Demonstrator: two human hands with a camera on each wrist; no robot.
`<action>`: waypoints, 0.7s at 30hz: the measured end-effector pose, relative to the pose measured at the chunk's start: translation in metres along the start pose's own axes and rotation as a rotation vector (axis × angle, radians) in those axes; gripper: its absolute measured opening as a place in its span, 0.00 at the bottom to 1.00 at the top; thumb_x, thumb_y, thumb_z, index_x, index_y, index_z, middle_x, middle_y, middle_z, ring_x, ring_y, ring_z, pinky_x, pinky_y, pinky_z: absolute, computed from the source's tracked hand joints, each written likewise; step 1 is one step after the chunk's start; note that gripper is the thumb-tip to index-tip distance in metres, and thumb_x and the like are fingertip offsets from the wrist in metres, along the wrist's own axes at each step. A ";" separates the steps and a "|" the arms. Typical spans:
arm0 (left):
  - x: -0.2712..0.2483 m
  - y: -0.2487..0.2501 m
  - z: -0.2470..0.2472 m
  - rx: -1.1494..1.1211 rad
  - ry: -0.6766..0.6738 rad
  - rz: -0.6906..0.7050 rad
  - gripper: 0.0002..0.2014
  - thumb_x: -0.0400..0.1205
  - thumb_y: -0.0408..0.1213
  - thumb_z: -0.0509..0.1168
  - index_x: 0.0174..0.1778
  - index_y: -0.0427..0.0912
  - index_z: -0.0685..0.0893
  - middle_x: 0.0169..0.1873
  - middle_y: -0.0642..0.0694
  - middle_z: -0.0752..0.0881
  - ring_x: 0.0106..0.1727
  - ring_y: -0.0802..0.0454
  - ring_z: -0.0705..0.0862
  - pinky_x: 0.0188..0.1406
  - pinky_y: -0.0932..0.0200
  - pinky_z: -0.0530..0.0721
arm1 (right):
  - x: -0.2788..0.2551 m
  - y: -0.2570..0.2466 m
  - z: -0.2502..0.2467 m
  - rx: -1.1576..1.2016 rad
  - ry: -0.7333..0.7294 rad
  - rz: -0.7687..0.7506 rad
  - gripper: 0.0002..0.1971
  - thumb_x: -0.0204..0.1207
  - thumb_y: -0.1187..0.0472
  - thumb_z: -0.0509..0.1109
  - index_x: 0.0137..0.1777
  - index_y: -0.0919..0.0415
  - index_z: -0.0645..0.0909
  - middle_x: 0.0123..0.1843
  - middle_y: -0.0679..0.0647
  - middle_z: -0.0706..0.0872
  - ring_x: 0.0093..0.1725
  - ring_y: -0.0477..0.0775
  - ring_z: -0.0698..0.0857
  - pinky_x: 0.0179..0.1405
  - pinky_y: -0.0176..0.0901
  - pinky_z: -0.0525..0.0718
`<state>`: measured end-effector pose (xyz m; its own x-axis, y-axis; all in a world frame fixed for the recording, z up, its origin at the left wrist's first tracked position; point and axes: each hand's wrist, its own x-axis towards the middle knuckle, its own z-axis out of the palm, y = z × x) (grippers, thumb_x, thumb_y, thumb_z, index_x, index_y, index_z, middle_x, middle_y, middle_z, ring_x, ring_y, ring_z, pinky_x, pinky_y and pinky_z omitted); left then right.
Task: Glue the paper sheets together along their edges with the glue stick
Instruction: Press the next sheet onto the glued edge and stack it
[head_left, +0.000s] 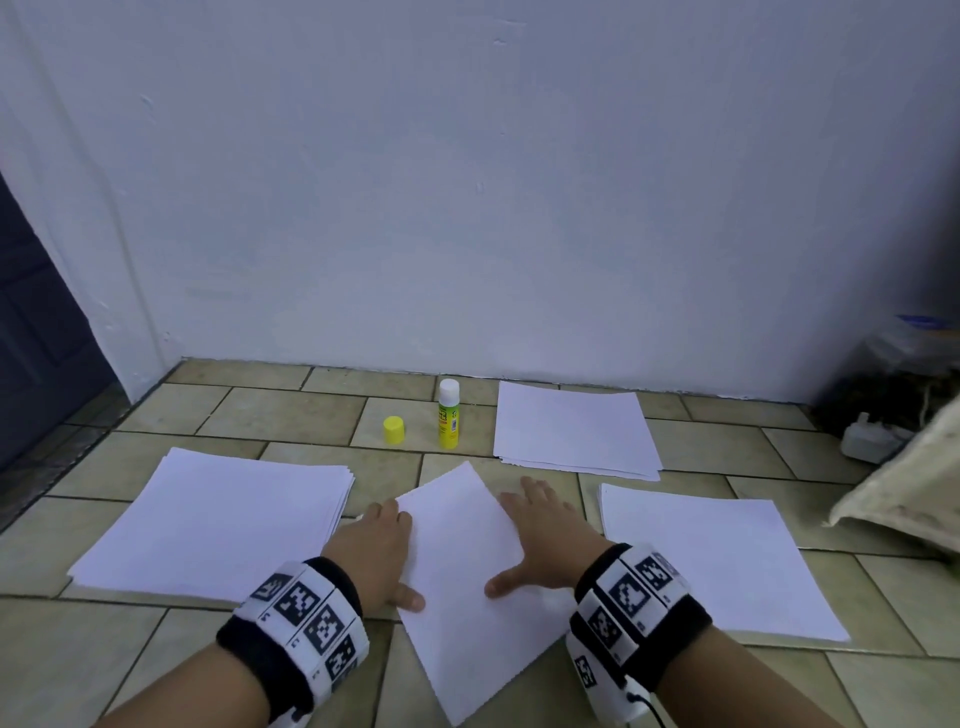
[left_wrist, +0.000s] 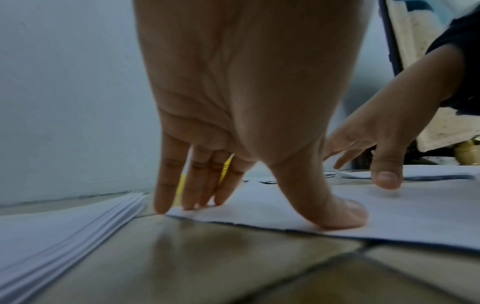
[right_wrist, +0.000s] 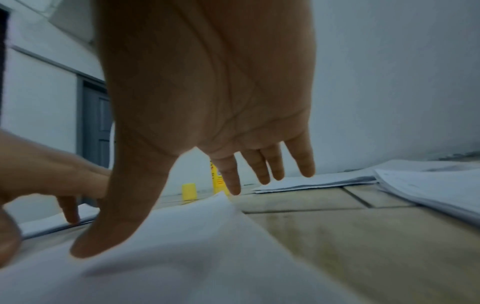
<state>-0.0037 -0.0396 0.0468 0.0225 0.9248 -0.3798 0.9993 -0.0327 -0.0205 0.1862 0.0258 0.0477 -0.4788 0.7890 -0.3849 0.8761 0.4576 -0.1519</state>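
Observation:
A white paper sheet (head_left: 462, 577) lies tilted on the tiled floor in the middle. My left hand (head_left: 376, 551) presses its left edge, fingers straight, thumb and fingertips (left_wrist: 191, 202) down on the paper (left_wrist: 337, 214). My right hand (head_left: 540, 540) hovers at the sheet's right edge with fingers spread; its thumb (right_wrist: 103, 238) touches the paper (right_wrist: 194, 257) and its fingers stay off the floor. The uncapped glue stick (head_left: 448, 414) stands upright beyond the sheet, near the wall. Its yellow cap (head_left: 394, 429) sits to its left. Both also show in the right wrist view, the cap (right_wrist: 189, 191) clearly.
Three paper stacks lie around: one at left (head_left: 218, 525), one at back right (head_left: 574, 428), one at right (head_left: 722, 561). The wall (head_left: 467, 208) closes the back. A beige sack (head_left: 914, 483) and a white bottle (head_left: 867, 439) sit at far right.

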 end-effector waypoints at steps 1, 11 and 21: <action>-0.002 0.003 0.002 0.007 -0.004 -0.032 0.37 0.76 0.61 0.67 0.71 0.38 0.66 0.69 0.42 0.68 0.70 0.47 0.69 0.63 0.54 0.75 | -0.004 -0.001 0.002 -0.041 0.017 0.009 0.54 0.61 0.33 0.76 0.81 0.57 0.57 0.81 0.60 0.56 0.81 0.63 0.53 0.77 0.61 0.62; 0.004 -0.004 -0.012 0.037 0.003 0.031 0.32 0.81 0.50 0.67 0.75 0.39 0.64 0.75 0.42 0.65 0.75 0.47 0.67 0.63 0.56 0.73 | -0.012 0.007 -0.002 -0.095 0.060 0.000 0.34 0.74 0.50 0.74 0.77 0.58 0.67 0.71 0.55 0.73 0.71 0.57 0.71 0.69 0.51 0.73; 0.020 -0.024 0.011 -0.049 -0.209 0.021 0.45 0.85 0.58 0.53 0.82 0.35 0.32 0.82 0.43 0.29 0.84 0.49 0.34 0.83 0.47 0.44 | -0.013 0.029 0.005 0.062 -0.081 0.133 0.61 0.67 0.36 0.74 0.84 0.63 0.36 0.86 0.55 0.41 0.85 0.53 0.44 0.82 0.60 0.48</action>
<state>-0.0276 -0.0248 0.0295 0.0410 0.8252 -0.5633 0.9991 -0.0276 0.0323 0.2185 0.0270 0.0438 -0.3548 0.8041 -0.4771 0.9344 0.3233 -0.1500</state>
